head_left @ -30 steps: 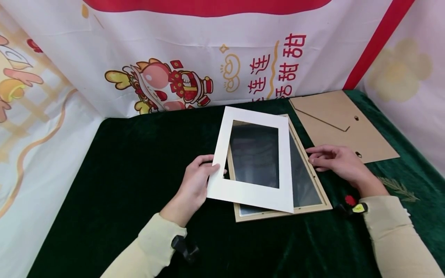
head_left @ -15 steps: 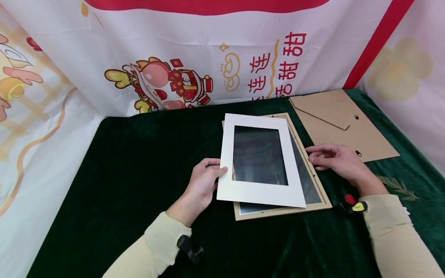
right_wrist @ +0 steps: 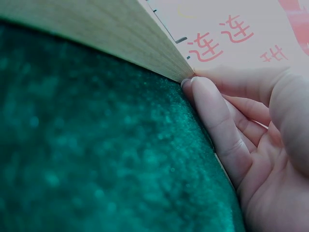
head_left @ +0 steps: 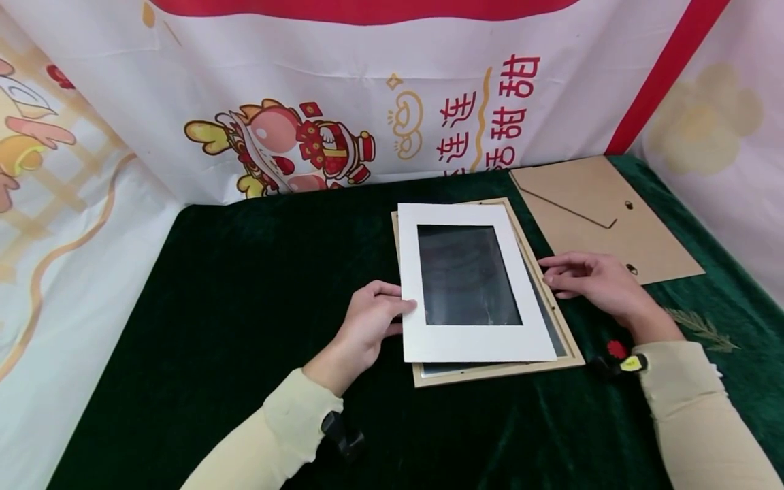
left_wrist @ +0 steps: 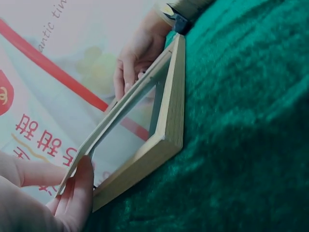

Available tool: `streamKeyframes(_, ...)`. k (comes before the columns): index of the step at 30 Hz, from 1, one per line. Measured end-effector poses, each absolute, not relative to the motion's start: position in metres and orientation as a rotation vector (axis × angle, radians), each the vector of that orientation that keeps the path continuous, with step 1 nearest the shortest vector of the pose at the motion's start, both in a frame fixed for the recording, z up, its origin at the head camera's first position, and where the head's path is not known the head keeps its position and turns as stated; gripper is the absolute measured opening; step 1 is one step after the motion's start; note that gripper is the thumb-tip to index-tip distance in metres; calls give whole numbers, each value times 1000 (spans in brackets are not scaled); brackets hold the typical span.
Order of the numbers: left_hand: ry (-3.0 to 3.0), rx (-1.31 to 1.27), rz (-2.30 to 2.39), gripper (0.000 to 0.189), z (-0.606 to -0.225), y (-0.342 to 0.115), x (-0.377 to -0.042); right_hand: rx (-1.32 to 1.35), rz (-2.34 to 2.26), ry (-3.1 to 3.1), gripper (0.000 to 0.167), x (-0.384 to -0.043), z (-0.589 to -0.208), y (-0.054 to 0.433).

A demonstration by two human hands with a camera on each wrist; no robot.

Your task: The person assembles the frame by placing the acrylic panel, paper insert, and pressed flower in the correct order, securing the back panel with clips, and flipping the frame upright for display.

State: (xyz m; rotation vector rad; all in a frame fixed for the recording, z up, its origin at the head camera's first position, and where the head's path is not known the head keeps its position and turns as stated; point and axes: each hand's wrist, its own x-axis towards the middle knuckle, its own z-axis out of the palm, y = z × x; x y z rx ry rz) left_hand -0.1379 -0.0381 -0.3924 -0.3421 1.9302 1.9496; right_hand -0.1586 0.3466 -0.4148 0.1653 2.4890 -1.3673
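Observation:
My left hand (head_left: 366,323) pinches a white photo mat (head_left: 474,344) by its left edge, thumb on top and fingers beneath. The mat tilts over a light wooden picture frame (head_left: 499,376) lying on the green cloth, its left side raised. Through the mat's window shows the frame's dark clear pane (head_left: 470,275). In the left wrist view the mat (left_wrist: 79,153) slants above the frame (left_wrist: 140,157). My right hand (head_left: 591,282) rests its fingertips at the frame's right side, fingers loosely bent; in the right wrist view the fingers (right_wrist: 210,104) meet the frame's outer wall (right_wrist: 111,34).
A brown backing board (head_left: 588,211) with a wire stand lies at the back right. A fern sprig (head_left: 703,331) and a small red flower (head_left: 617,351) lie near my right wrist. A printed white curtain (head_left: 343,82) rises behind the green cloth (head_left: 257,286).
My left hand has moved right and slightly toward me, bringing the mat down and more squarely over the frame. The right hand has stayed at the frame's right side.

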Motion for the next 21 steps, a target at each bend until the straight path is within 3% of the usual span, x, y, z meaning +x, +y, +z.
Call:
streamKeyframes(9,2006,-207,1849,14,-391,-39,-143,145,-1391,2485,46,-158,-415,347)
streamKeyframes(21,2115,-107,1640,18,-388,-42,-149,141,-1396,2491,48,-157,-414,346)
